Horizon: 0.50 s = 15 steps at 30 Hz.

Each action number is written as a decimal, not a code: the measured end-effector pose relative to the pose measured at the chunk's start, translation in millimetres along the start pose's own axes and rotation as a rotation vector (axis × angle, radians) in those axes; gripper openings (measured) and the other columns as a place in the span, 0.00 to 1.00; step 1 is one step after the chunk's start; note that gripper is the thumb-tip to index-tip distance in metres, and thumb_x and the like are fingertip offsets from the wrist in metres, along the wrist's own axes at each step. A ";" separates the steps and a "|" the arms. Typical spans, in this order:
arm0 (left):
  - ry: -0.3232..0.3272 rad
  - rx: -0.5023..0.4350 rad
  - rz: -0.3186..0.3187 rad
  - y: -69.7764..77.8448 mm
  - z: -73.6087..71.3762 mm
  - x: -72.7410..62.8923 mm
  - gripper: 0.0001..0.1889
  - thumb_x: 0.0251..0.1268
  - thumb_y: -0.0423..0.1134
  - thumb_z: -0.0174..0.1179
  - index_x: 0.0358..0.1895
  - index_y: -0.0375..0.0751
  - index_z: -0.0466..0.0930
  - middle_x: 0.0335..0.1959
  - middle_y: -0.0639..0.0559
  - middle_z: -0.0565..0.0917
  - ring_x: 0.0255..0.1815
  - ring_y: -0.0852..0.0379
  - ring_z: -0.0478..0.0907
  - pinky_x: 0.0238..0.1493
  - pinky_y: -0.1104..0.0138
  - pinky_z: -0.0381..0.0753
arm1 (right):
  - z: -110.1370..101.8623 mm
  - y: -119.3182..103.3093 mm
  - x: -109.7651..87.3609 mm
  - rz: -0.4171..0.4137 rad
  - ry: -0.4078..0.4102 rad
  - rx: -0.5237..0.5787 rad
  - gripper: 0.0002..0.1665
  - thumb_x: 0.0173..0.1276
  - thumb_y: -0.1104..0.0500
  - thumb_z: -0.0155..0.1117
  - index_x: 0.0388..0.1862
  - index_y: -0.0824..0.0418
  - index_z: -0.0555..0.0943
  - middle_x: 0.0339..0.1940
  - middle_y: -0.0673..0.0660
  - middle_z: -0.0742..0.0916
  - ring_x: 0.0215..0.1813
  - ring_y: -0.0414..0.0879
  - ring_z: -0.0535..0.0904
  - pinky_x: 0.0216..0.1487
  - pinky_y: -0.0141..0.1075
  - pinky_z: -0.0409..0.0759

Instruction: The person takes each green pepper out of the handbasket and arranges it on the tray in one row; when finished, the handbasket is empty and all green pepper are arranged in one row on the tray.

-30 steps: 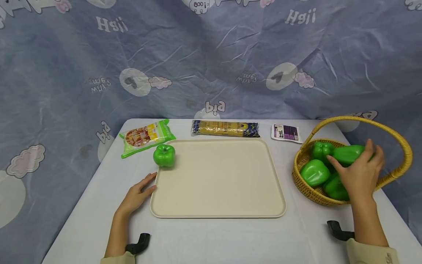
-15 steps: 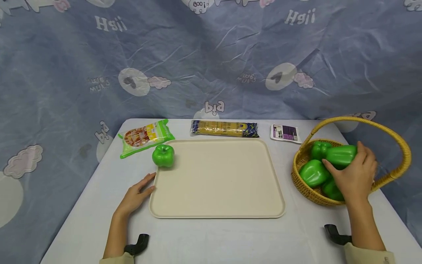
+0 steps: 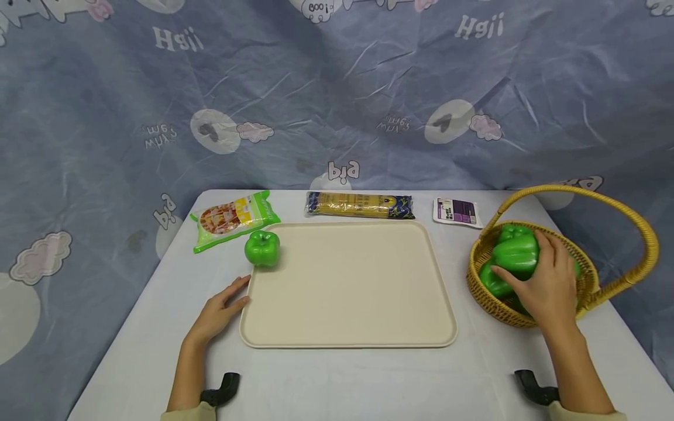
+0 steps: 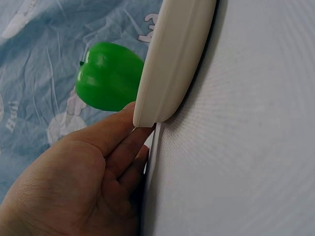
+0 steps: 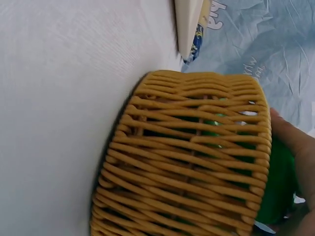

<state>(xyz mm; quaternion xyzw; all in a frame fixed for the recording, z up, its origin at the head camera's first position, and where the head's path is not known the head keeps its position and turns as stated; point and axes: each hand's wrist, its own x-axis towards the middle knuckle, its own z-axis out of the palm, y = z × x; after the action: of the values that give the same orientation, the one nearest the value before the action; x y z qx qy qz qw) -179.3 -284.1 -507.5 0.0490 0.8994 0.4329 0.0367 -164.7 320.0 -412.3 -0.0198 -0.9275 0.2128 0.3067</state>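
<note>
My right hand (image 3: 550, 286) grips a glossy green bell pepper (image 3: 516, 255) over the left part of the wicker basket (image 3: 487, 304), thumb on its near side and fingers over its right. More green peppers lie under and around it, partly hidden. In the right wrist view, the basket's woven wall (image 5: 182, 147) covers much of the held pepper (image 5: 279, 184). My left hand (image 3: 217, 316) rests with extended fingertips at the left edge of the beige tray (image 3: 347, 286). Another green bell pepper (image 3: 262, 248) sits on the tray's far left corner; its side shows beyond the rim in the left wrist view.
Behind the tray lie a green snack bag (image 3: 234, 219), a long pack of noodles (image 3: 360, 204) and a small purple-and-white packet (image 3: 457, 211). The basket's tall arched handle (image 3: 639, 228) leans out to the right. A blue printed cloth (image 3: 337, 105) hangs behind the white table.
My right hand has moved left over the basket, carrying the gripped pepper with it from the right side. The left hand, the tray and the pepper at its corner stay put.
</note>
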 end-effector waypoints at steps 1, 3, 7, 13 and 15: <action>0.001 -0.001 0.001 -0.4 0.1 -0.1 0.29 0.64 0.53 0.55 0.67 0.53 0.65 0.70 0.45 0.59 0.71 0.45 0.51 0.66 0.44 0.48 | -0.9 0.7 0.1 -0.007 -0.007 -0.004 0.63 0.37 0.54 0.82 0.70 0.64 0.57 0.65 0.68 0.63 0.62 0.69 0.59 0.60 0.64 0.56; 0.003 -0.003 0.004 -1.1 0.1 -0.2 0.29 0.63 0.53 0.56 0.67 0.53 0.65 0.70 0.45 0.59 0.71 0.45 0.51 0.66 0.44 0.48 | -4.0 1.4 -0.1 -0.019 -0.031 -0.012 0.63 0.37 0.53 0.81 0.71 0.63 0.57 0.65 0.69 0.63 0.62 0.70 0.59 0.58 0.65 0.57; 0.007 -0.001 0.008 -1.2 0.1 0.0 0.28 0.63 0.53 0.56 0.67 0.53 0.65 0.70 0.45 0.59 0.71 0.45 0.51 0.66 0.44 0.48 | -12.0 1.3 -0.4 -0.020 -0.104 -0.024 0.63 0.40 0.56 0.80 0.72 0.62 0.53 0.67 0.69 0.60 0.63 0.72 0.57 0.53 0.68 0.59; 0.006 -0.007 0.009 -0.8 0.3 0.2 0.28 0.64 0.53 0.56 0.67 0.53 0.66 0.70 0.45 0.59 0.71 0.45 0.51 0.66 0.44 0.48 | -19.0 3.1 0.5 -0.019 -0.178 -0.012 0.61 0.45 0.66 0.76 0.73 0.63 0.50 0.69 0.71 0.57 0.65 0.73 0.52 0.57 0.69 0.53; 0.004 -0.007 0.008 -0.6 0.4 0.1 0.28 0.64 0.53 0.55 0.67 0.53 0.66 0.70 0.45 0.59 0.71 0.45 0.51 0.66 0.44 0.47 | -20.0 3.4 0.9 -0.012 -0.191 -0.013 0.60 0.46 0.67 0.75 0.73 0.63 0.50 0.69 0.72 0.57 0.65 0.73 0.51 0.58 0.68 0.52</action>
<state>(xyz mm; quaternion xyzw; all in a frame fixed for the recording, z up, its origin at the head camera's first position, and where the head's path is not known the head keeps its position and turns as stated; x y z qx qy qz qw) -179.4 -284.1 -508.3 0.0517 0.8977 0.4363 0.0335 -154.2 330.8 -398.8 0.0040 -0.9540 0.2056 0.2182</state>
